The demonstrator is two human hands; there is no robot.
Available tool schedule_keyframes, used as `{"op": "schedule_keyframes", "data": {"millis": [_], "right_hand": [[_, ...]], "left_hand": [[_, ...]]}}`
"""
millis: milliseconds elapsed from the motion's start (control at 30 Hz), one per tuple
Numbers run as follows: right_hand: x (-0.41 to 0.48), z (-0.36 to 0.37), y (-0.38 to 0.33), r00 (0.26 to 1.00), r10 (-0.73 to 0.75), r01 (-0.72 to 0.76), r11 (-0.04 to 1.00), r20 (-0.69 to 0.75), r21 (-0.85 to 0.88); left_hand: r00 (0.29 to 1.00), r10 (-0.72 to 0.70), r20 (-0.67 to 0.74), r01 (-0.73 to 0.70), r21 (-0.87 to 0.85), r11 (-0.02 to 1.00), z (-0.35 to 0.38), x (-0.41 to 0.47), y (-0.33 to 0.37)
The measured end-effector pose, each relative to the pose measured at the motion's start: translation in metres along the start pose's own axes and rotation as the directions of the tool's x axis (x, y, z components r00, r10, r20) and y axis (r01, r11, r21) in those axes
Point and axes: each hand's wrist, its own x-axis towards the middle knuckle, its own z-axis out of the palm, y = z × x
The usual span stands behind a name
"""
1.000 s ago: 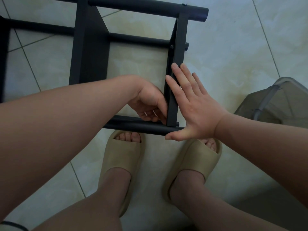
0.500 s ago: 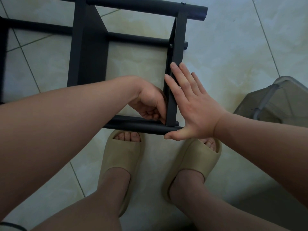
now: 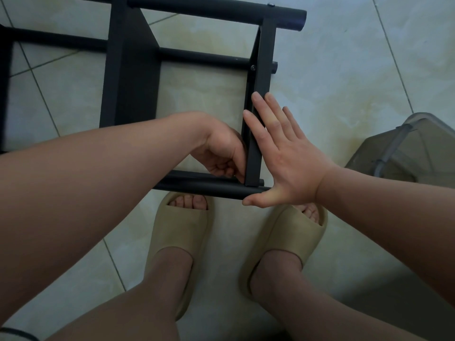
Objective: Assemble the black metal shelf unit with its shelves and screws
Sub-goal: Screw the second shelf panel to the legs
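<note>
Right hand: the right hand (image 3: 290, 163) is spread flat with its fingers straight. Palm and fingers press the outer face of the upright end panel (image 3: 259, 114) of the black metal shelf unit (image 3: 221, 11), and it grips nothing.
Right thumb: it stretches sideways under the open end of the near round tube (image 3: 204, 187), touching it at the corner where the panel meets the tube.
Left hand: the left hand (image 3: 221, 153) sits just across the panel from the right palm, inside the frame. Its fingers are curled down at the panel's lower inner corner, and I cannot tell whether they pinch anything.
Screw: one screw head (image 3: 253, 67) shows on the panel's inner edge, beyond the right fingertips, where a thinner crossbar (image 3: 202, 57) joins.
Frame edges: the far tube ends in an open round mouth beyond and slightly right of the fingertips. A wide shelf panel (image 3: 133, 70) stands beyond the left forearm.
Open room: pale floor tile (image 3: 332, 70) shows through the bay between the two panels. More bare tile lies right of the right hand, out to a grey translucent plastic bin (image 3: 406, 153) beside the right wrist.
Below the hands: two beige slide sandals (image 3: 182, 232), toes just under the near tube.
</note>
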Motion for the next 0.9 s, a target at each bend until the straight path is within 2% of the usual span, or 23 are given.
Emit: {"op": "schedule_keyframes", "data": {"millis": [200,300,433,633,767,900], "right_hand": [[0.0,0.001,0.001,1.0,-0.009,0.009,1.0,0.005,0.0],[-0.001,-0.001,0.0,1.0,0.005,-0.004,1.0,0.027,-0.012],[-0.003,-0.012,-0.004,0.994,0.045,-0.04,0.998,0.103,-0.05],[0.013,-0.045,-0.007,0.974,0.121,-0.079,0.973,0.19,-0.216],[0.022,-0.067,-0.006,0.967,0.151,-0.084,0.949,0.203,-0.304],[0.033,-0.082,-0.012,0.945,0.193,-0.091,0.93,0.263,-0.355]], "left_hand": [[1.0,0.025,-0.019,-0.025,0.014,1.0,0.002,-0.003,0.0],[0.993,0.015,-0.118,-0.01,0.039,0.999,0.003,-0.01,-0.001],[0.954,-0.048,-0.295,0.11,0.196,0.975,0.002,-0.035,-0.006],[0.908,-0.169,-0.382,0.323,0.384,0.865,0.004,-0.096,-0.013],[0.846,0.052,-0.53,0.333,0.603,0.725,0.011,-0.115,-0.022],[0.806,0.152,-0.571,0.276,0.591,0.758,0.019,-0.119,-0.028]]}}
